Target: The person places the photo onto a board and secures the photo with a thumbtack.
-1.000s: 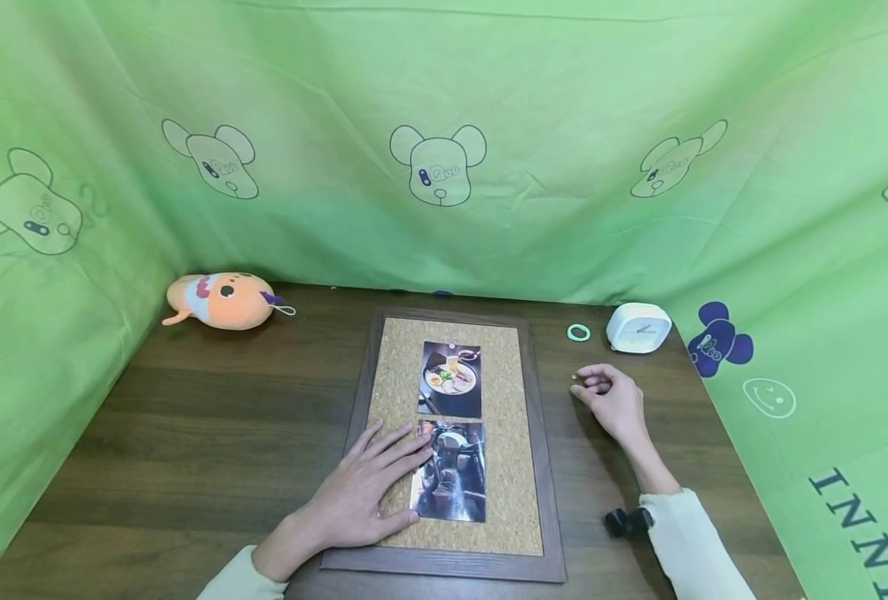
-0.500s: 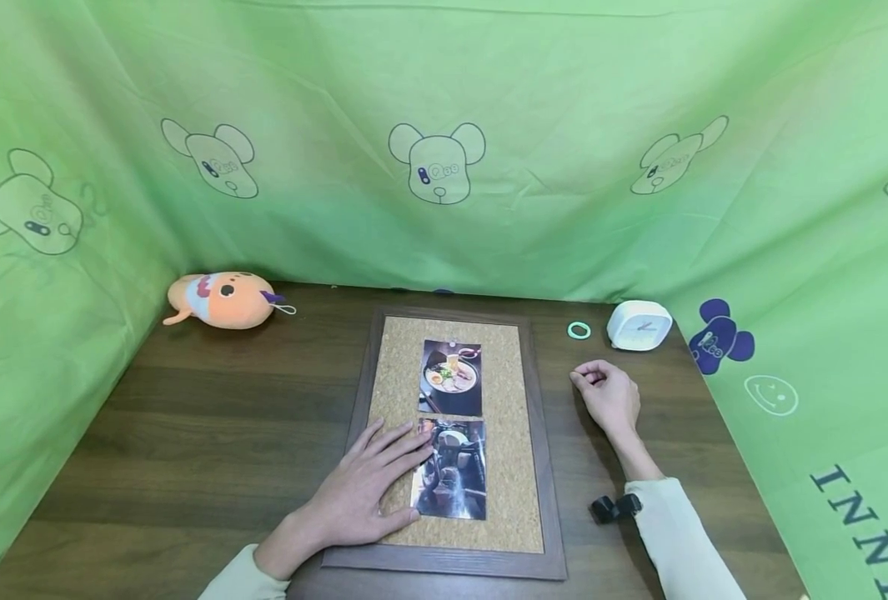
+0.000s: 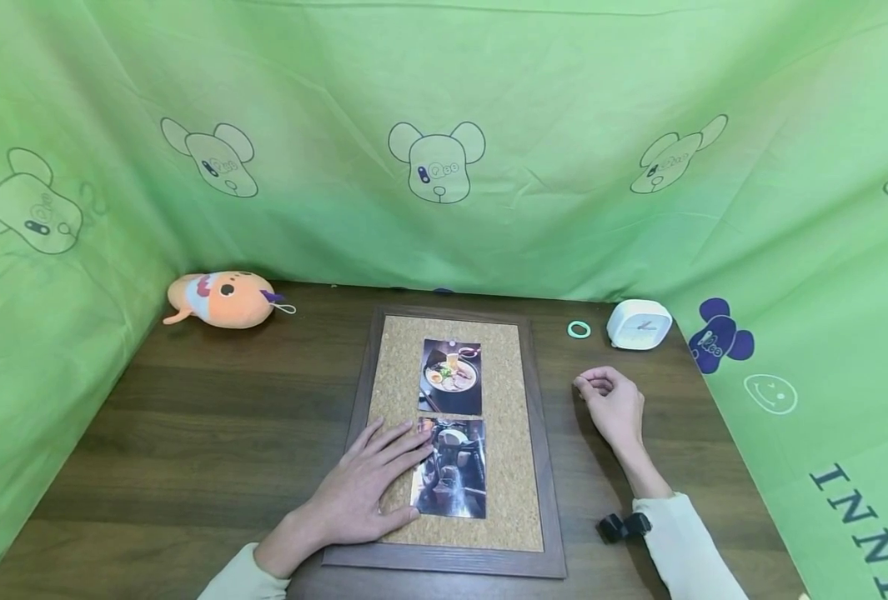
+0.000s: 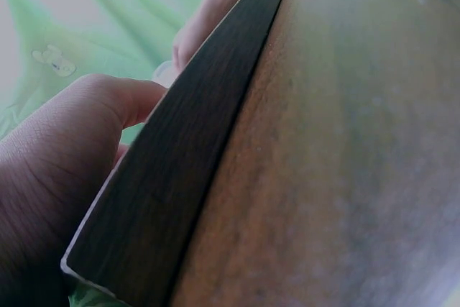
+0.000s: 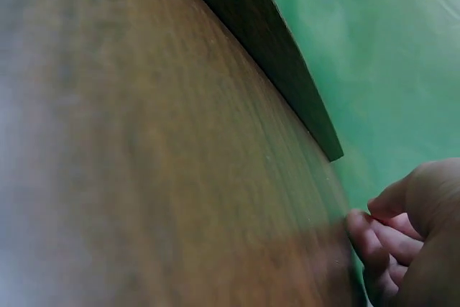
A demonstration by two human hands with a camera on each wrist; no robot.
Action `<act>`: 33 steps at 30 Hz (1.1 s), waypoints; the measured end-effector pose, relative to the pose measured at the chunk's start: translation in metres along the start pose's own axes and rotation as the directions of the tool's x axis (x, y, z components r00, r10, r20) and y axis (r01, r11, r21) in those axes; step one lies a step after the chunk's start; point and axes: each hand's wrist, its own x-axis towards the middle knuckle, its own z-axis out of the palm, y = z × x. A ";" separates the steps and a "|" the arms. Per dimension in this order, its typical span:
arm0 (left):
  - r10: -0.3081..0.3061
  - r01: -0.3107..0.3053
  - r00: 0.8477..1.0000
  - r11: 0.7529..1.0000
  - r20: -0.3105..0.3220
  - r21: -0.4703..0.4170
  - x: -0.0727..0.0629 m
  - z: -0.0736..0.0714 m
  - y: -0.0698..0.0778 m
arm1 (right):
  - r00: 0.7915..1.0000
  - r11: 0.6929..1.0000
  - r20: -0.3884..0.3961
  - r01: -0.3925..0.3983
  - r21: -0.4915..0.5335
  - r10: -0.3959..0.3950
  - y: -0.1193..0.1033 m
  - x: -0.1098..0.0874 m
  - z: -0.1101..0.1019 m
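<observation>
In the head view my left hand (image 3: 368, 483) lies spread on the cork board (image 3: 511, 467), its fingertips on the left side of the lower photo (image 3: 454, 475) of a vehicle interior. Above that photo is one of a ramen bowl (image 3: 451, 377), with a small pin (image 3: 452, 342) at its top edge. To the right of the board, low over the table, my right hand (image 3: 614, 408) pinches with thumb and forefinger what seems to be a tiny tack, hidden by the fingertips. Curled fingers (image 5: 388, 242) show in the right wrist view.
Beyond the right hand are a mint-green ring (image 3: 579, 330) and a white clock (image 3: 639, 325). At the back left an orange plush toy (image 3: 226, 300) lies on the dark wooden table (image 3: 211, 433). Green cloth (image 3: 323, 208) closes off the back and both sides.
The right thumb and forefinger have closed at the tiny yellowish speck on the table, and it no longer shows there. That hand has drawn back slightly. The left hand has stayed put.
</observation>
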 end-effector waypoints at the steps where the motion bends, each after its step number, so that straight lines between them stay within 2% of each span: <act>1: -0.001 0.001 1.000 1.000 0.000 -0.001 0.000 0.000 0.000 | 1.000 1.000 0.005 -0.009 0.020 0.009 -0.001 -0.002 0.000; 5: -0.003 0.003 1.000 1.000 0.002 -0.003 0.000 -0.001 0.001 | 0.999 0.993 0.043 -0.006 0.120 0.001 -0.005 -0.010 -0.001; 15: 0.000 0.000 1.000 1.000 -0.005 -0.002 0.000 0.000 0.001 | 0.980 0.952 0.159 0.068 0.298 -0.119 -0.026 -0.031 -0.001; 22: -0.005 0.005 1.000 1.000 0.001 -0.009 0.000 0.000 0.001 | 0.962 0.925 0.115 0.201 0.324 -0.249 -0.045 -0.041 0.004; 26: -0.007 0.007 1.000 1.000 0.010 -0.012 0.000 0.000 0.001 | 0.949 0.904 0.112 0.238 0.355 -0.294 -0.052 -0.045 0.006; 29: -0.006 0.007 1.000 1.000 0.012 -0.013 0.000 0.000 0.001 | 0.932 0.892 0.148 0.257 0.373 -0.331 -0.058 -0.047 0.006; 33: -0.004 0.004 1.000 1.000 0.007 -0.006 0.000 0.000 0.000 | 0.894 0.874 0.215 0.291 0.388 -0.393 -0.065 -0.047 0.009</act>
